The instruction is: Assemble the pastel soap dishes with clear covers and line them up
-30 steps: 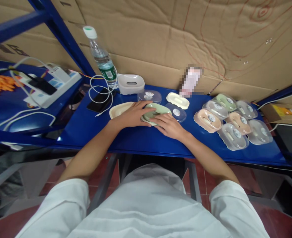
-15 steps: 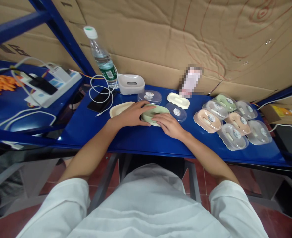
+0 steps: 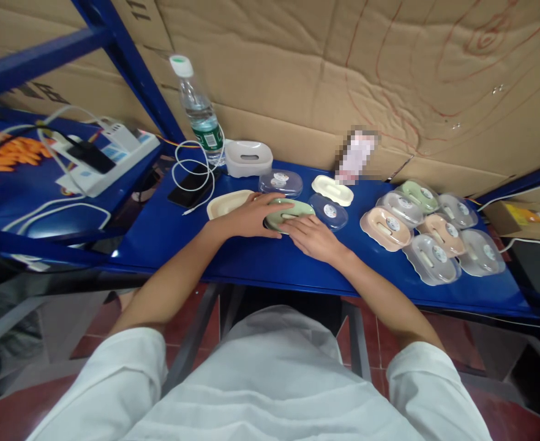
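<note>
A pale green oval soap dish [image 3: 292, 209] lies on the blue shelf [image 3: 251, 254] in front of me. My left hand [image 3: 249, 215] rests on its left end with fingers curled over the rim. My right hand [image 3: 313, 237] presses on its near right side, fingers laid over it. A cream dish [image 3: 221, 203] sits just left of my left hand. A clear lid [image 3: 328, 211] lies right of the green dish, another clear lid [image 3: 280, 182] behind it, and a cream insert [image 3: 332, 189] beside that.
Several lidded soap dishes in green, peach and white [image 3: 428, 229] are grouped at the right. A water bottle [image 3: 199, 113], white box [image 3: 248, 158], phone with coiled cable [image 3: 190, 184] and a power strip [image 3: 109, 156] stand at the back left. Cardboard lines the wall.
The view has shifted slightly. Both hands stay on the green dish, pressing it down a little flatter on the shelf.
</note>
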Demonstrator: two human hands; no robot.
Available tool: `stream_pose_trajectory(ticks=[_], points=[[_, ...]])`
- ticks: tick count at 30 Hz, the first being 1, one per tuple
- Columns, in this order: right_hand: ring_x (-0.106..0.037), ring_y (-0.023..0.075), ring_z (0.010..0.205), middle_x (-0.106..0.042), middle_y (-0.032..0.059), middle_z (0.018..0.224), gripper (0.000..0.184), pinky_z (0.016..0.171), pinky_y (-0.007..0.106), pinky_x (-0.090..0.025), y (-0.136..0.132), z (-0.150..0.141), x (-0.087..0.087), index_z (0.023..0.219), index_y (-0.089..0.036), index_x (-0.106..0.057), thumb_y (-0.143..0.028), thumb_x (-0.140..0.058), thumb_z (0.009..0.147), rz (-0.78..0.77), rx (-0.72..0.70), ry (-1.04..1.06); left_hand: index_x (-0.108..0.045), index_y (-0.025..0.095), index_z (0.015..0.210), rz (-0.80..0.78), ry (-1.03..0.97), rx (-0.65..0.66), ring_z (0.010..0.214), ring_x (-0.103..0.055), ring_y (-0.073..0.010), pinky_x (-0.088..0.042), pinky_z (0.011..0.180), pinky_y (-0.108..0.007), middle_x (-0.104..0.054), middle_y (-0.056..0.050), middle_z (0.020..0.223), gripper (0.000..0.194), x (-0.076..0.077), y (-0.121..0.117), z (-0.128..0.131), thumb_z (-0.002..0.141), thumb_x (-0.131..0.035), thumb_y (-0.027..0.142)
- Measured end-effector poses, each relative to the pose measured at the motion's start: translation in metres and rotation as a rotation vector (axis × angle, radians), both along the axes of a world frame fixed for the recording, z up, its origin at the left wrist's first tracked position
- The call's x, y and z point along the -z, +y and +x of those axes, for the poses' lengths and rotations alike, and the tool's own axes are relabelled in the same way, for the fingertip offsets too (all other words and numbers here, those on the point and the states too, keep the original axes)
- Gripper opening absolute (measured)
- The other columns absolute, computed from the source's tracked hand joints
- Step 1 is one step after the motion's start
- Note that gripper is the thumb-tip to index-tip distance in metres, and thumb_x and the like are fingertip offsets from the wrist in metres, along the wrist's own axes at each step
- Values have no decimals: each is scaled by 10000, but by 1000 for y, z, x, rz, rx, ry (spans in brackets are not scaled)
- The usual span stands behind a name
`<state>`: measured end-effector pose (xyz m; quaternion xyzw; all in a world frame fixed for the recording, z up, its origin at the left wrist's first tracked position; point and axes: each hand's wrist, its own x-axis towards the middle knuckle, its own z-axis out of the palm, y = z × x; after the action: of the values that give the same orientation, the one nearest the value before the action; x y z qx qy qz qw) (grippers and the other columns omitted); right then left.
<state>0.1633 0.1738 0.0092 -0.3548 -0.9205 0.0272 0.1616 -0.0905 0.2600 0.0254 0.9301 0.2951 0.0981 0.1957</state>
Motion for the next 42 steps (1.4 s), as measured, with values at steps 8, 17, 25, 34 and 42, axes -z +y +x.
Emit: stream_pose_trajectory(ticks=[8,17,25,34,42], points=[[-704,275,1256,-776,95,1353,395,1116,463,-490,6,26,-25,1450,-245,-666,-411,-491,1137,41,182,137,-444,324,1663,-22,-64,-24,1539,-485,-372,-336,1288,-540,-480,-110,1706,844,-4,1,-1,938,-706,669],[-723,372,1172,-762,174,1327,594,1024,511,-511,10,71,-41,1397,-184,-694,-649,-513,1075,67,654,-93,-412,306,1681,-67,-125,3,1537,-511,-372,-396,1277,-505,-508,-117,1695,982,-9,5,-5,873,-756,746],[-599,492,1369,-487,234,1656,726,976,637,-582,9,49,-17,1615,-227,-482,-491,-729,985,-74,712,-118,-419,305,1671,-144,-178,-38,1514,-542,-370,-420,1275,-521,-517,-116,1689,1045,-8,12,-9,813,-818,748],[-654,276,1348,-702,95,1425,433,1183,486,-520,13,55,-27,1397,-278,-677,-549,-597,1068,-169,320,456,-103,345,1765,-326,-294,-67,1509,-549,-401,-455,1245,-545,-423,-177,1735,1373,-2,6,-3,720,-938,657],[-466,339,1545,-582,119,1604,470,1259,566,-393,1,18,-16,1522,-294,-626,-488,-563,1099,-88,121,136,-192,332,1755,-211,-292,-22,1615,-409,-393,-364,1323,-541,-352,-138,1783,1280,3,0,6,757,-910,686]])
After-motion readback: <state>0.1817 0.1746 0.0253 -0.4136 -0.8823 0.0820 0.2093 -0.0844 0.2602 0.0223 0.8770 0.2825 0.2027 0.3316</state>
